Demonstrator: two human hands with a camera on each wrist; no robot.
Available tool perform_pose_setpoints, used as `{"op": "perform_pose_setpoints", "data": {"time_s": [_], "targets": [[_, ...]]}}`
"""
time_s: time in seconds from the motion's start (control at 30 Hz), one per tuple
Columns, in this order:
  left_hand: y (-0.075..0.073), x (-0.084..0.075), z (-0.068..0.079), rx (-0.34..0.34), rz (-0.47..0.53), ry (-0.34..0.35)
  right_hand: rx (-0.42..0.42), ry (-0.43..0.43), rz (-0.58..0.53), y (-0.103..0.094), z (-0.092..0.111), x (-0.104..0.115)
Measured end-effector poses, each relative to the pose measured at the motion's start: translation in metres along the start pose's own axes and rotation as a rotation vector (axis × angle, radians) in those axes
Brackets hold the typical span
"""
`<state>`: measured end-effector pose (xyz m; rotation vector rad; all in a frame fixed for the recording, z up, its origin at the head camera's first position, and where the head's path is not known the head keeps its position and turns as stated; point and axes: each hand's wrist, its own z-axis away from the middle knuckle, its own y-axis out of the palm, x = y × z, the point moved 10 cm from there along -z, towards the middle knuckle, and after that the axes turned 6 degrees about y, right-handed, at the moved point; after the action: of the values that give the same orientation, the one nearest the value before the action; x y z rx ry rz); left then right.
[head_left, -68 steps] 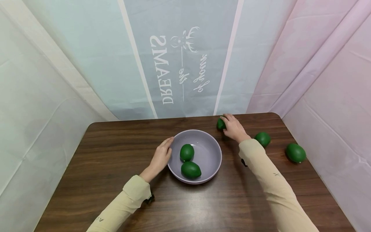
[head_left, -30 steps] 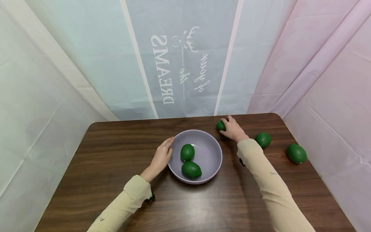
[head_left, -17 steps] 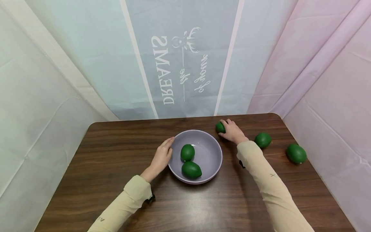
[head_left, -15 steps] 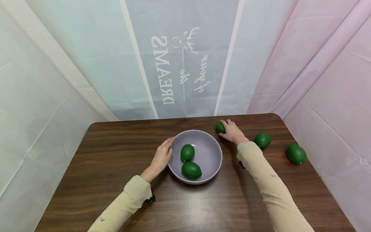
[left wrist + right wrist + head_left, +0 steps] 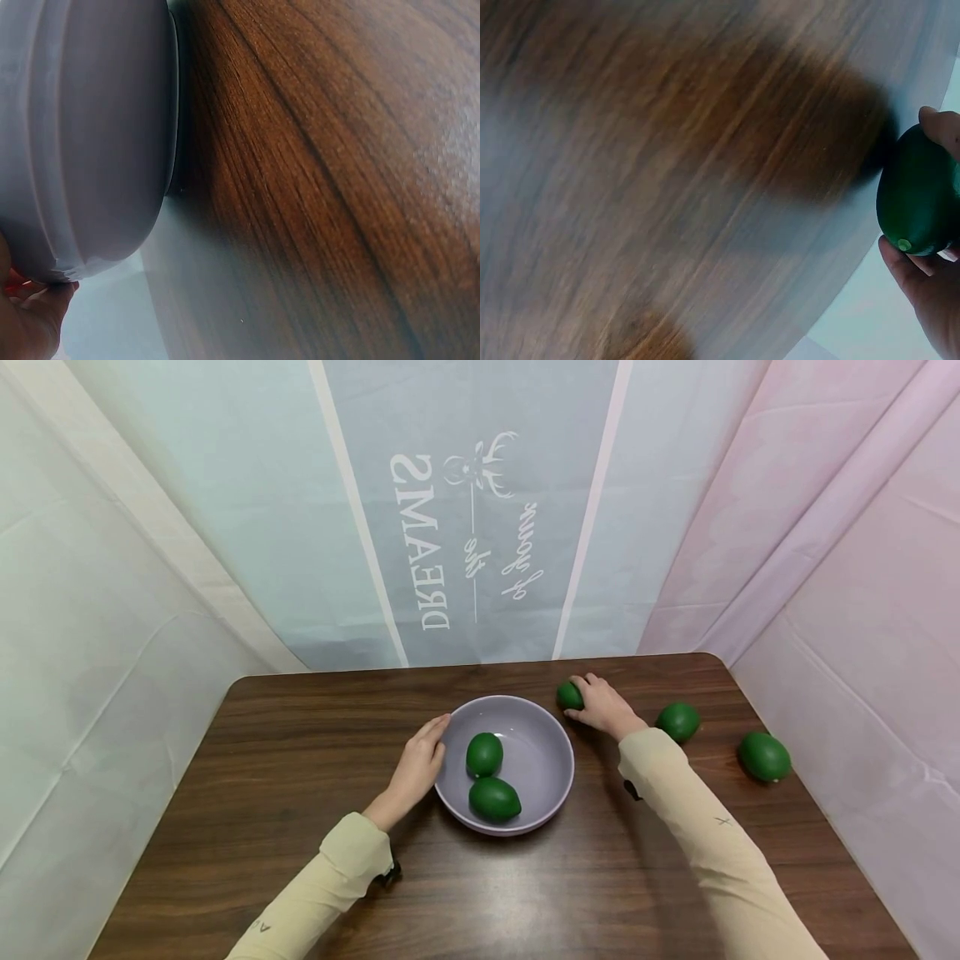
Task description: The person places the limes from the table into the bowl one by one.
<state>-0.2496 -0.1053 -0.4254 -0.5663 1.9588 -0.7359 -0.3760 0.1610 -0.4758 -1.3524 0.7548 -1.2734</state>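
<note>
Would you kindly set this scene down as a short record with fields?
left hand: rests against the left side of the purple-grey bowl
right hand: holds a green fruit
bowl contents: two green fruits
loose on table: two more fruits, right of the right hand
table: dark wood grain
backdrop: pale printed cloth

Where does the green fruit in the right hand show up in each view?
Head: green fruit right of centre, in the right hand.
Left wrist: not in it.
Right wrist: at the right edge, around mid height.
Shared landmark: the wooden table, in all three.
</note>
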Motion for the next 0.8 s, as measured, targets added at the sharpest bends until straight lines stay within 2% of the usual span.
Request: {"op": "perform_pose_setpoints", "data": {"time_s": [0.8], "targets": [[0.002,0.002,0.001,0.001,-0.007,-0.004,-0.012,-0.118,0.061,-0.009,0.027,0.016]]}}
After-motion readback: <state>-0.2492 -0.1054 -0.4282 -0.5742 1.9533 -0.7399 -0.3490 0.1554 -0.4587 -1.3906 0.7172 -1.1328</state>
